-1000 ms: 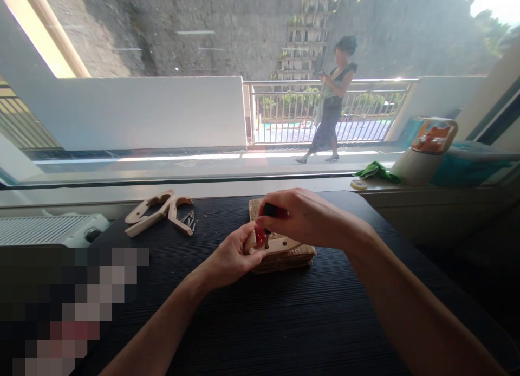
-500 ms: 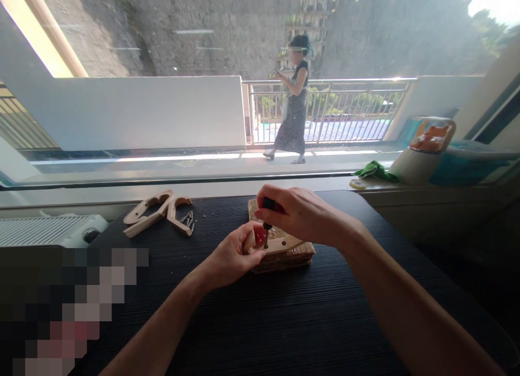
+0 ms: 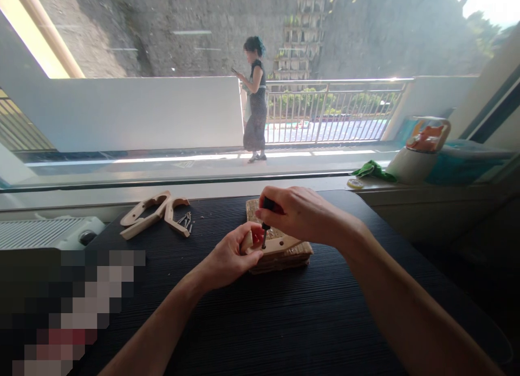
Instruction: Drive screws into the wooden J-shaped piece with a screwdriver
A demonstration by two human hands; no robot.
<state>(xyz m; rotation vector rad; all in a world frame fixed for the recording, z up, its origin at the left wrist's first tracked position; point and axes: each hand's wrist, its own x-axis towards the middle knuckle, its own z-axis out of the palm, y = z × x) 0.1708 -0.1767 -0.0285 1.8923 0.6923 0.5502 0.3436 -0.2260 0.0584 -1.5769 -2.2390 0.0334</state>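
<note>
Curled right hand [image 3: 290, 209] beside and above curled left hand [image 3: 235, 252]

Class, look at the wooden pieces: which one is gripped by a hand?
The wooden piece under the screwdriver, held by the left hand over the brown block; the other pieces lie untouched near the screws.

Our left hand [image 3: 232, 252] and right hand [image 3: 303, 211] are bare — slim at the wrists [image 3: 352, 236] — and our left forearm [image 3: 162, 321] and right forearm [image 3: 400, 289], bare too, broaden toward the near side.
</note>
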